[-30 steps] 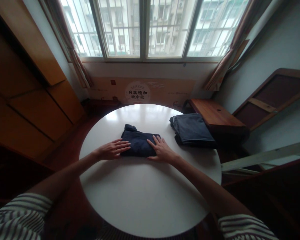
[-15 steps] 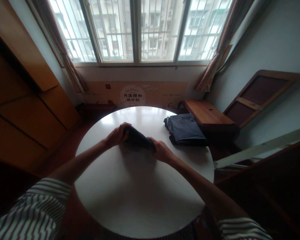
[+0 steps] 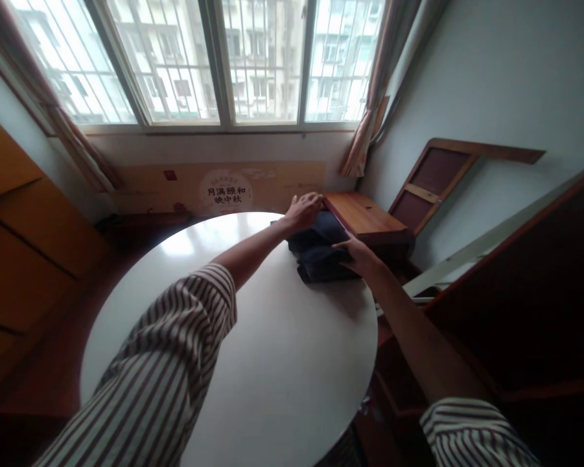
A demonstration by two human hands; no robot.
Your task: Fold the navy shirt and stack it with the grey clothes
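Observation:
Dark folded clothes [image 3: 323,250] lie in a stack near the right edge of the white round table. Over the far edge of the stack is my left hand [image 3: 305,207], its fingers stretched out. My right hand [image 3: 362,255] rests at the right side of the stack, thumb and fingers apart, with the fingertips against the dark cloth. Part of the left fingers blurs against the wooden furniture behind. The dark cloth on top merges with what lies under it, so the layers are hard to tell apart.
The round table [image 3: 272,363] has a shiny white top. A low wooden bench or stool [image 3: 369,214] stands beyond its right edge. A framed wooden panel [image 3: 432,181] leans against the right wall. Orange-brown cabinets [image 3: 24,227] stand at the left, and a barred window [image 3: 223,65] is ahead.
Both hands have moved right with the dark folded cloth, from the table's middle onto the stack, and the fingers have spread. The view has turned to the right.

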